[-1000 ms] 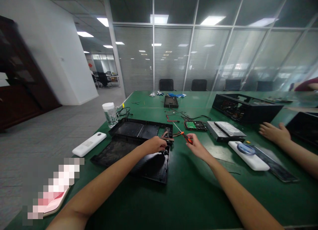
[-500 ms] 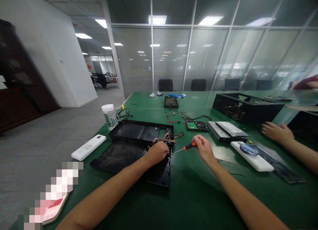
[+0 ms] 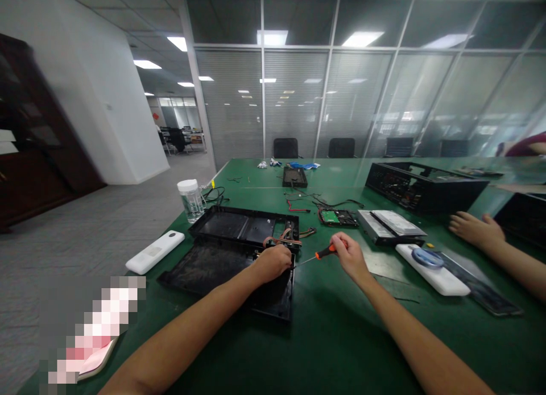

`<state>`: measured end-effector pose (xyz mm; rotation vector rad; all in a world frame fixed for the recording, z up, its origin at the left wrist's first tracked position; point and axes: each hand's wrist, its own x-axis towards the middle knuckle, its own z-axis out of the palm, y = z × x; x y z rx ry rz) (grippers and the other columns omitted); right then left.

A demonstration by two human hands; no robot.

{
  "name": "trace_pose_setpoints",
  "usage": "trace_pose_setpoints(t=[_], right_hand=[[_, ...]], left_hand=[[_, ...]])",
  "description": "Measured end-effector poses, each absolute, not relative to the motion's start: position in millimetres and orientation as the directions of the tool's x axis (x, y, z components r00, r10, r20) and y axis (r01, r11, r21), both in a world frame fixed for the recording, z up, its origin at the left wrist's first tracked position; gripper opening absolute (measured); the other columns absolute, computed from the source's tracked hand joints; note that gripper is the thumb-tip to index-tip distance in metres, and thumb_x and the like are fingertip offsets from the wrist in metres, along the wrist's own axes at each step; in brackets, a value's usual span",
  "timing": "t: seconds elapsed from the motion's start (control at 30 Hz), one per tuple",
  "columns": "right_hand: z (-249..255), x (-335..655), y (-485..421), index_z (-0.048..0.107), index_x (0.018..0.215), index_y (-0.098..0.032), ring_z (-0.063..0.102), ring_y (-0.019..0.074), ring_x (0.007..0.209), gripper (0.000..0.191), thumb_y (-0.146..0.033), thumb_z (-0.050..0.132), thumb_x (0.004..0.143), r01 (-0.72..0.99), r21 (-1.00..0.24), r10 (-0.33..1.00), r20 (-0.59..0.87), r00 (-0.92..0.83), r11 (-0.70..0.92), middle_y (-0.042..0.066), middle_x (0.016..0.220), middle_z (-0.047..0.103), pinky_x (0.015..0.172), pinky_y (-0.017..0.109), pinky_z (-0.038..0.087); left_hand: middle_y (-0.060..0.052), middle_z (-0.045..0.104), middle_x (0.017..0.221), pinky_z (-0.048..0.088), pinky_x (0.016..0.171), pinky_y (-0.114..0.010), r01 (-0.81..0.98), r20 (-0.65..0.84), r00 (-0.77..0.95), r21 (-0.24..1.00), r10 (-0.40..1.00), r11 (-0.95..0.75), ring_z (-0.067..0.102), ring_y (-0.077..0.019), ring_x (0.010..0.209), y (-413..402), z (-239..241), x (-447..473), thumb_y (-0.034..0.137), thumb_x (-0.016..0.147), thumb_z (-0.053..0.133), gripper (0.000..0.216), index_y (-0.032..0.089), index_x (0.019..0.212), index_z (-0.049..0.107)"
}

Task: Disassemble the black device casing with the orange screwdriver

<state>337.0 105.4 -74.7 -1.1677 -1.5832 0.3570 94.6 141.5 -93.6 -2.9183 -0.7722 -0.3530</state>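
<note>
My right hand (image 3: 350, 254) is wrapped around the orange-and-black handle of a screwdriver (image 3: 324, 251). Its thin shaft points left, with the tip at the right edge of an opened black plastic case (image 3: 200, 268). Over that same edge, my left hand (image 3: 275, 262) is closed with its fingertips bent down; what they pinch is hidden behind the hand. The case lies unfolded in two flat halves. Several brown and orange wires (image 3: 284, 241) come out at its far right corner, just beyond my left hand.
A lidded clear jar (image 3: 191, 202) and a white device (image 3: 156, 253) stand left. Ahead lie a green circuit board (image 3: 335, 216) and loose cables. To the right are a metal drive (image 3: 390, 225), another white device (image 3: 433, 270), a black computer chassis (image 3: 420, 184) and another person's hand (image 3: 478, 229).
The view has tilted very slightly. Both hands, the screwdriver and the case keep the same places relative to each other.
</note>
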Motion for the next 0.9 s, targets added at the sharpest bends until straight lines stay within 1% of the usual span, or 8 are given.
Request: trace_pose_setpoints(t=[0.1,0.2,0.3,0.4,0.5,0.57,0.73,0.9], right_hand=[[-73.7,337.6,104.8,0.052,0.069,-0.018,0.045,0.0129,0.056,0.028,-0.039,0.041,0.084,0.504,-0.719,0.813,0.58,0.056,0.478,-0.001,0.059,0.047,0.054,0.023,0.036],[-73.5,337.6,104.3,0.052,0.07,-0.018,0.045,0.0128,0.057,0.027,-0.039,0.041,0.083,0.511,-0.706,0.792,0.606,0.076,0.491,-0.001,0.06,0.048,0.054,0.023,0.036],[-73.6,336.6,103.6,0.051,0.071,-0.018,0.046,0.0127,0.058,0.027,-0.039,0.041,0.083,0.506,-0.701,0.778,0.622,0.09,0.502,-0.001,0.061,0.049,0.055,0.022,0.037],[-74.0,334.2,102.6,0.051,0.073,-0.018,0.046,0.0128,0.058,0.028,-0.04,0.039,0.084,0.512,-0.704,0.783,0.615,0.093,0.492,-0.001,0.061,0.049,0.055,0.022,0.037],[-75.3,330.7,101.3,0.052,0.074,-0.018,0.048,0.0129,0.059,0.028,-0.04,0.038,0.085,0.536,-0.691,0.794,0.605,0.061,0.485,-0.001,0.063,0.05,0.056,0.022,0.038],[-76.5,328.6,100.3,0.052,0.075,-0.018,0.049,0.0129,0.059,0.028,-0.04,0.038,0.085,0.57,-0.666,0.8,0.599,0.024,0.482,0.0,0.064,0.052,0.057,0.022,0.038],[-76.5,327.7,98.1,0.053,0.077,-0.018,0.051,0.0134,0.061,0.027,-0.039,0.038,0.084,0.652,-0.584,0.801,0.595,-0.061,0.484,0.001,0.066,0.055,0.059,0.023,0.038],[-72.5,329.4,97.8,0.053,0.077,-0.018,0.052,0.0138,0.06,0.028,-0.041,0.037,0.085,0.676,-0.566,0.802,0.594,-0.063,0.472,0.001,0.066,0.056,0.06,0.023,0.039]], left_hand=[[-0.004,0.06,0.092,0.038,0.083,-0.025,0.407,0.23,0.894,-0.062,0.384,-0.911,0.05,-0.0169,0.09,143.8,-93.2,92.5,0.012,0.083,0.045,0.019,0.015,0.078,0.063],[-0.004,0.061,0.088,0.037,0.082,-0.025,0.365,0.21,0.913,-0.044,0.349,-0.93,0.051,-0.0166,0.088,144.9,-91.1,90.9,0.011,0.083,0.044,0.018,0.015,0.08,0.062],[-0.003,0.06,0.083,0.037,0.079,-0.024,0.419,0.23,0.881,0.03,0.414,-0.908,0.052,-0.0159,0.085,143.2,-88.1,90.5,0.012,0.083,0.045,0.015,0.016,0.078,0.059],[-0.002,0.058,0.08,0.038,0.07,-0.022,0.535,0.251,0.79,0.161,0.559,-0.829,0.053,-0.0146,0.077,139.5,-84.9,91.2,0.014,0.078,0.052,0.005,0.016,0.082,0.053],[0.0,0.057,0.08,0.037,0.063,-0.021,0.591,0.221,0.725,0.286,0.652,-0.754,0.054,-0.0136,0.074,136.1,-82.2,92.3,0.015,0.075,0.057,0.014,0.017,0.085,0.047],[0.0,0.056,0.078,0.037,0.063,-0.02,0.592,0.211,0.715,0.324,0.666,-0.738,0.054,-0.0134,0.073,134.9,-81.0,92.9,0.014,0.074,0.058,0.017,0.017,0.085,0.046],[0.0,0.057,0.079,0.037,0.064,-0.021,0.564,0.221,0.722,0.361,0.655,-0.743,0.054,-0.0132,0.073,133.8,-79.0,93.2,0.012,0.073,0.058,0.019,0.017,0.085,0.045],[-0.001,0.059,0.083,0.038,0.068,-0.021,0.546,0.207,0.741,0.368,0.639,-0.752,0.056,-0.0133,0.077,133.3,-77.4,93.4,0.01,0.074,0.057,0.026,0.017,0.096,0.045]])
